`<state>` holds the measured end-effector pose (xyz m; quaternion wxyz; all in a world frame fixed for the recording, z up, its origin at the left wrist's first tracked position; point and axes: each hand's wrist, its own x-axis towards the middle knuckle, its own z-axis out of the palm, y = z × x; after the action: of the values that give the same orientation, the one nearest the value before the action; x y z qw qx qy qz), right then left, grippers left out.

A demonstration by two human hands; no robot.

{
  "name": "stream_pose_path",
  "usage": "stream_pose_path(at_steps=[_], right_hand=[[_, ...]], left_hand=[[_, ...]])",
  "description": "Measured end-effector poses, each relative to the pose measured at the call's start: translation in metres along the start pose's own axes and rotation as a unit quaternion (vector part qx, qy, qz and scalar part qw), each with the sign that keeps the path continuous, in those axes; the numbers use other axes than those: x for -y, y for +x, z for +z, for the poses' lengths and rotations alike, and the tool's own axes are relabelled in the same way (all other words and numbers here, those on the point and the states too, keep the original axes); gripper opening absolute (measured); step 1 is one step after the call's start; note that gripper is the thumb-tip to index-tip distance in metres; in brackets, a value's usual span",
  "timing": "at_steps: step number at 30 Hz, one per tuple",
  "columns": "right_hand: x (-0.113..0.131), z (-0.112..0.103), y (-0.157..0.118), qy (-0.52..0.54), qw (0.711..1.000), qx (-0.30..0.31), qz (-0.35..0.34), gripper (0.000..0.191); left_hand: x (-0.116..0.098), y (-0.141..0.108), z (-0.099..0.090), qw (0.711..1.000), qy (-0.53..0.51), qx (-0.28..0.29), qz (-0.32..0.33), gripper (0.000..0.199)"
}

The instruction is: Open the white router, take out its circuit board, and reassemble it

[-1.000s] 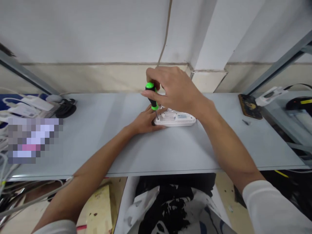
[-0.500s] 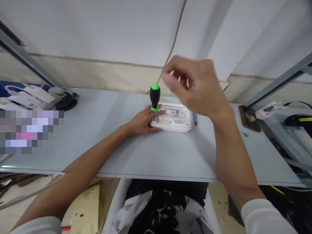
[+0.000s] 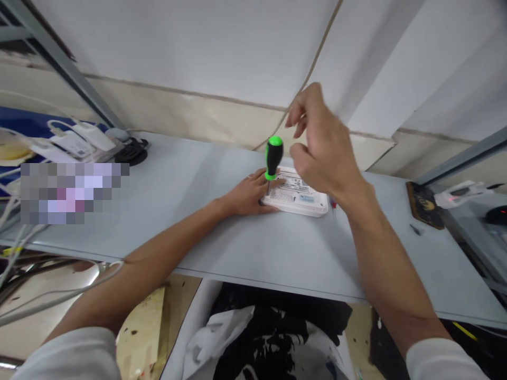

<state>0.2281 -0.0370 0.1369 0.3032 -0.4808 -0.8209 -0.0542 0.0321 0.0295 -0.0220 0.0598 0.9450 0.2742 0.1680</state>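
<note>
A flat white plastic device [image 3: 317, 209] lies on the table, its vented and labelled face up. My left hand [image 3: 251, 194] holds its left end, thumb along the near edge and fingers spread over the top and far side. A screwdriver [image 3: 274, 157] with a black and green handle stands upright, its tip at the device's left near corner, between my left thumb and forefinger. My right hand [image 3: 322, 145] is raised beside the handle, holding nothing, fingers loosely curled and thumb apart. Behind my right wrist, a small red-collared tool [image 3: 334, 206] is mostly hidden.
White adapters and cables [image 3: 81, 142] crowd the table's left end beside a black round object [image 3: 132, 152]. At right lie a dark rectangular block [image 3: 424, 206], a white device with a red light [image 3: 461, 193] and a small grey piece [image 3: 416, 229]. A wall stands behind.
My right hand has tilted upward, its fingers spreading from the thumb, still off the screwdriver. My left hand, the device and the screwdriver keep their arrangement. The whole view has shifted.
</note>
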Motion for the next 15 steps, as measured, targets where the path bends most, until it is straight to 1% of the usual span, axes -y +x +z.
stream_pose_path(at_steps=[3,10,15], right_hand=[[0.001,-0.004,-0.002,0.032,0.999,-0.020,-0.011,0.040],[0.004,0.009,-0.003,0.046,0.998,0.015,-0.040,0.043],[0.006,0.000,-0.004,0.030,0.999,0.013,-0.025,0.050]], left_hand=[[-0.003,0.000,0.000,1.000,0.003,-0.003,0.003,0.081],[-0.001,0.000,0.001,1.000,0.006,-0.005,0.000,0.079],[0.001,-0.001,0.001,1.000,0.003,0.000,-0.009,0.080]])
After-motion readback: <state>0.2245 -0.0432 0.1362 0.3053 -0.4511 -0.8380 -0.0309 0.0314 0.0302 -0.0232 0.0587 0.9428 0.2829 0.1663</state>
